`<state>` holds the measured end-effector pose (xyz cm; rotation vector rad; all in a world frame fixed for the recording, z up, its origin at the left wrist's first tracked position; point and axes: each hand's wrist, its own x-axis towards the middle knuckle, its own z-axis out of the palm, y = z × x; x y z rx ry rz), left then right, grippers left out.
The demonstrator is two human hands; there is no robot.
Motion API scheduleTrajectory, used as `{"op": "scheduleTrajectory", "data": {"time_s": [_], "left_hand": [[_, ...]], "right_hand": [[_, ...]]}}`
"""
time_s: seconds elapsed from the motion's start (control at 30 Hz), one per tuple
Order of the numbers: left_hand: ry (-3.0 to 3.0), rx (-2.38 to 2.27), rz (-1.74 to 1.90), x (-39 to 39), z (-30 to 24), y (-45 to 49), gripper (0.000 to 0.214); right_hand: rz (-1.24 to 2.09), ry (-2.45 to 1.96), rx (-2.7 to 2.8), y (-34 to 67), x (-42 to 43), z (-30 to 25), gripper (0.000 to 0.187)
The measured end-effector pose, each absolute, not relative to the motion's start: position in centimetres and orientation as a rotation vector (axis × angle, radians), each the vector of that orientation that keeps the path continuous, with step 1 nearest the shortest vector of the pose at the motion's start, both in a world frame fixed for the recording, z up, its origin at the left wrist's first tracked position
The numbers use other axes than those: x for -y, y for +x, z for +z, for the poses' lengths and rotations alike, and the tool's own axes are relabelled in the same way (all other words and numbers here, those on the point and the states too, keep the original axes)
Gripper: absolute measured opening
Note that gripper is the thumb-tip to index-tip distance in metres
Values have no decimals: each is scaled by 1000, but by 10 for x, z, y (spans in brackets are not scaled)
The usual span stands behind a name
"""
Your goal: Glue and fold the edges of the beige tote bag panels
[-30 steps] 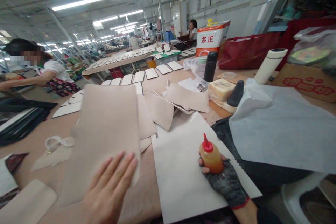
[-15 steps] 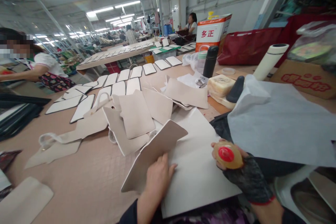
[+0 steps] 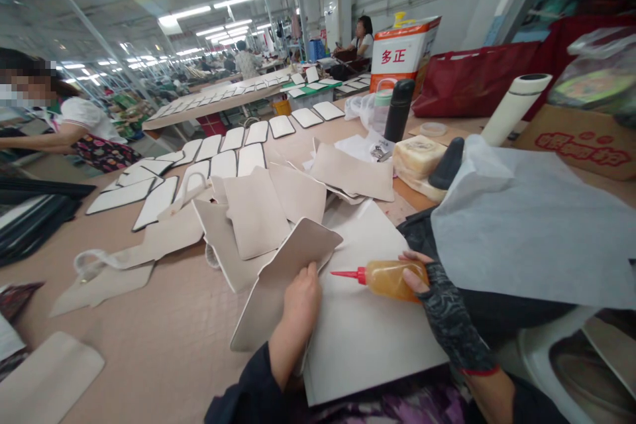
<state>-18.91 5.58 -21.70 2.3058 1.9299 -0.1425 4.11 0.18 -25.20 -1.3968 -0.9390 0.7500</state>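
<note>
My right hand [image 3: 437, 291], in a dark fingerless glove, is closed round a squeeze bottle [image 3: 390, 279] of amber liquid. Its red pointed nozzle aims left, a little above a large pale sheet [image 3: 368, 344] at the table's front edge. Bare and curled, my left hand [image 3: 302, 298] grips the right side of a folded beige leather-like panel [image 3: 281, 271], which stands tilted up. The left fingertips are partly hidden behind the panel's edge. More beige panels [image 3: 256, 212] lie heaped just beyond it.
White dark-edged panels [image 3: 252, 159] lie in rows farther back. At right stand a black bottle [image 3: 399, 109], a wrapped block [image 3: 417, 162], a white thermos [image 3: 517, 109] and white paper [image 3: 536, 232]. A co-worker [image 3: 94, 126] is at far left.
The bottle has swung from base-on to lying sideways, nozzle pointing left. My left hand has shifted up slightly and its fingers have closed at the panel's edge; the panel has tilted a little.
</note>
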Motion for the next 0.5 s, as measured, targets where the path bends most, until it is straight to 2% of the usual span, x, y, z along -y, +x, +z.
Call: {"op": "scheduleTrajectory", "data": {"time_s": [0.17, 0.33, 0.5], "left_hand": [[2226, -1806, -43, -68, -219, -191, 49], [1997, -1608, 208, -74, -223, -205, 48], [1897, -1520, 312, -78, -229, -210, 49]], "right_hand": [[580, -1431, 1079, 40, -3, -254, 35], [547, -1459, 1104, 44, -3, -255, 36], [368, -1477, 1212, 37, -6, -248, 32]]}}
